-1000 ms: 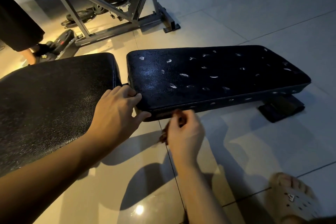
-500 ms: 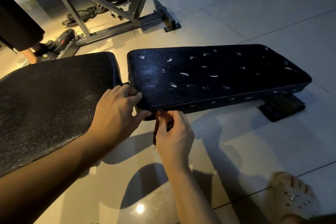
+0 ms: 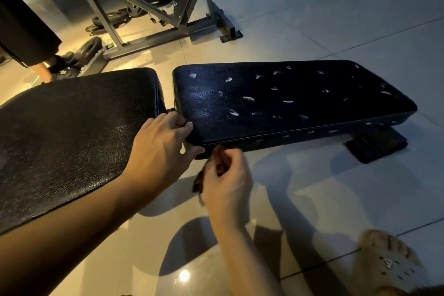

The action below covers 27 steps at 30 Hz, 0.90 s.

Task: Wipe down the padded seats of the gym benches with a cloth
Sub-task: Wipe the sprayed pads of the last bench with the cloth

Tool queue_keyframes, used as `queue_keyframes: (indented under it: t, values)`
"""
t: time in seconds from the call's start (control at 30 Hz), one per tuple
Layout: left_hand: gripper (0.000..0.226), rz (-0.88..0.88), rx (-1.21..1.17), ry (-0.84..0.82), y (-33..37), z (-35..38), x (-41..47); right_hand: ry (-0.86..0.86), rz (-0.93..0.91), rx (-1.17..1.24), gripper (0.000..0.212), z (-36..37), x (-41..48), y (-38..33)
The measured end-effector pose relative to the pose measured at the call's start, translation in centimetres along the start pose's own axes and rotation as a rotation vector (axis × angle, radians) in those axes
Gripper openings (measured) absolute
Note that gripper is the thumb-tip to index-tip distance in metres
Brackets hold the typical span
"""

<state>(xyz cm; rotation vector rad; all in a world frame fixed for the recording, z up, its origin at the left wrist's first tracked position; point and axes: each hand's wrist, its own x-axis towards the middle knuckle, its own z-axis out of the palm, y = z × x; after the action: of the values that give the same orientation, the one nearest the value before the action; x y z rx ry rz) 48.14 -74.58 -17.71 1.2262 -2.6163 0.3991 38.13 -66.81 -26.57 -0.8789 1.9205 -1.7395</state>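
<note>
Worn pad: a black padded bench seat point(image 3: 288, 103), lying flat and low over the floor, with many small pale spots where the cover is torn.
Smooth pad: a second black pad point(image 3: 72, 132) to the left of it, apart by a narrow gap, and its grainy cover looks whole.
Left hand: the left hand point(image 3: 161, 149) grips the near left corner of the worn pad. The fingers are curled over the top edge and the thumb lies along the front side.
Right hand: the right hand point(image 3: 225, 182) is just below the front edge of the worn pad, beside the left thumb. Its fingers are bent close together and pinch the cloth.
Cloth: a small dark red-brown cloth point(image 3: 199, 181) hangs out from the right fingers, near the front side of the pad (if it touches the pad, I cannot tell, the picture is blurred there).
Bench foot: a dark block point(image 3: 374, 144) under the far right end of the worn pad, standing on the floor.
Floor: pale glossy tiles point(image 3: 324, 19) with shadows of both arms.
Behind: a grey metal frame point(image 3: 153, 39) with weight plates point(image 3: 108, 23) lying near it.
Left edge: a leg of a second person point(image 3: 42, 71).
Bottom right: a foot in a light sandal point(image 3: 389, 264).
</note>
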Motion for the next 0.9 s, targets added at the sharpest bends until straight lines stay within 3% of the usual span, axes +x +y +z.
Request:
queue_keyframes:
  t: [0.07, 0.23, 0.4, 0.57, 0.73, 0.9]
  values:
    - [0.05, -0.001, 0.005, -0.004, -0.1, -0.1, 0.0, -0.015, -0.035, -0.036, 0.014, -0.9, 0.7, 0.2]
    - [0.051, -0.018, -0.005, -0.017, 0.5, -0.2, 0.0, 0.269, 0.189, -0.033, 0.009, -4.6, 6.3, 2.8]
    - [0.05, -0.011, -0.007, -0.003, 0.1, -0.3, 0.0, 0.03, -0.129, -0.11, 0.007, -1.7, 1.7, 1.1]
    - [0.052, -0.017, -0.005, -0.023, 0.5, -0.3, 0.2, 0.274, 0.137, -0.082, 0.007, -4.8, 6.7, 3.6]
    - [0.052, -0.018, 0.008, -0.025, 0.1, -0.2, 0.0, 0.094, -0.117, -0.068, 0.013, -3.0, 3.3, 1.4]
    - [0.048, -0.016, -0.01, -0.008, 0.4, -0.3, 0.1, 0.234, 0.074, -0.069, 0.01, -4.4, 5.9, 3.0]
